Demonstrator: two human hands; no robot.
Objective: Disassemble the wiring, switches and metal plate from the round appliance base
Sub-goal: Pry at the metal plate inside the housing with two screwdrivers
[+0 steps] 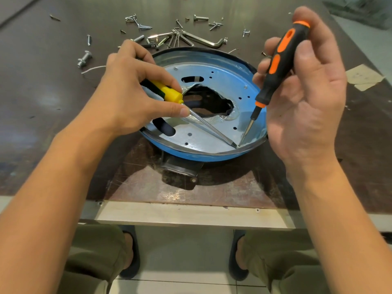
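The round blue appliance base (212, 154) lies on the dark table, tilted toward me. Inside it sits a silvery metal plate (222, 79) with small holes and a torn, jagged opening at its middle. My left hand (129, 90) grips a yellow-handled screwdriver (169, 94); its shaft runs down to the right. My right hand (305, 85) holds a black-and-orange screwdriver (280, 60) nearly upright. Both tips meet at the near right seam between plate and base rim. A black part (180, 170) sticks out under the base's near side. No wiring or switches show.
Loose screws, bolts (84, 58) and several hex keys (203, 40) lie scattered behind the base. A thin white wire (93, 69) lies at the left. A taped patch (364, 77) marks the table at the right. The table's near edge (191, 213) is close to my knees.
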